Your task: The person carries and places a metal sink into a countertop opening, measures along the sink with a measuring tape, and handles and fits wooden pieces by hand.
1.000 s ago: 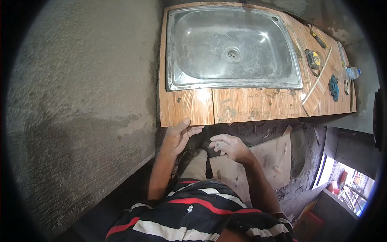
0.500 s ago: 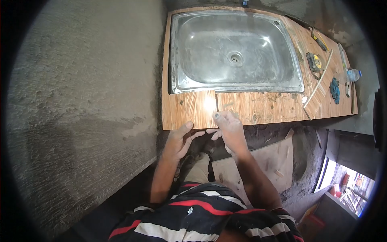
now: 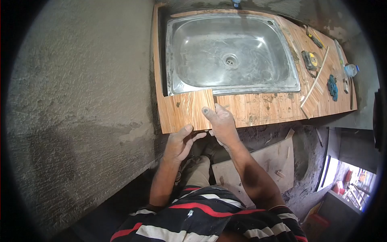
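Observation:
An L-shaped wood-grain tile (image 3: 183, 113) lies at the front left corner of the counter, its narrow arm running up the left side of the steel sink (image 3: 209, 48). My left hand (image 3: 177, 145) grips its front edge, thumb on top and fingers underneath. At its right end, my right hand (image 3: 223, 125) holds it with the thumb on the face; the other fingers are partly hidden below. That end sits slightly above the neighbouring wood-grain tiles (image 3: 262, 109), which have grey smears on them. A dark gap shows between the narrow arm and the sink.
On the counter's right are a tape measure (image 3: 310, 59), a utility knife (image 3: 313, 38), a thin strip (image 3: 315, 86), a blue glove or cloth (image 3: 332, 87) and a plastic bottle (image 3: 351, 70). A rough wall (image 3: 92, 80) rises at left. Below leans a pale board (image 3: 262, 167).
The L-shaped tile has shifted left and its right end has lifted, widening the gap beside the sink. My right hand has moved left with it, its thumb now further onto the face.

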A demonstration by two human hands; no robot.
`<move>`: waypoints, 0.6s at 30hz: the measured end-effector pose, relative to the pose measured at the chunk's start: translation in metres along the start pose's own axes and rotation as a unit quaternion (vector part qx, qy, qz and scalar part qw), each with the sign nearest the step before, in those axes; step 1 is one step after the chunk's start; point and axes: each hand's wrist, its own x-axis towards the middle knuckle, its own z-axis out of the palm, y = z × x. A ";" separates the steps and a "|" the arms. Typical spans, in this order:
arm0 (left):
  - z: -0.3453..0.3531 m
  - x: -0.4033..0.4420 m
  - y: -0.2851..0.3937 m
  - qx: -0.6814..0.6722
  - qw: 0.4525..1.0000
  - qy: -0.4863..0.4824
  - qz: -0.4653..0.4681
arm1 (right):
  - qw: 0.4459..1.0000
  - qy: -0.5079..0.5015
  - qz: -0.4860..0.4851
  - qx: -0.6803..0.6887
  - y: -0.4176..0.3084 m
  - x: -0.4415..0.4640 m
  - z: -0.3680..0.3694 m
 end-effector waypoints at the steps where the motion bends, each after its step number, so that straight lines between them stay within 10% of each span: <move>1: 0.000 0.000 -0.001 0.001 1.000 -0.001 0.000 | 1.000 0.001 0.001 -0.012 -0.001 -0.001 -0.002; 6: -0.008 -0.004 -0.019 0.028 1.000 0.011 -0.003 | 1.000 0.006 0.018 0.007 0.012 -0.007 -0.011; 9: -0.015 0.001 -0.033 0.056 0.998 -0.030 0.000 | 0.973 0.007 -0.152 -0.173 0.028 -0.009 -0.031; 13: -0.046 -0.019 -0.059 0.191 0.982 -0.010 0.011 | 0.985 0.043 -0.165 -0.036 0.025 -0.047 -0.057; 18: -0.053 -0.036 -0.041 0.358 0.903 -0.192 -0.141 | 0.986 0.039 -0.160 -0.004 0.038 -0.101 -0.096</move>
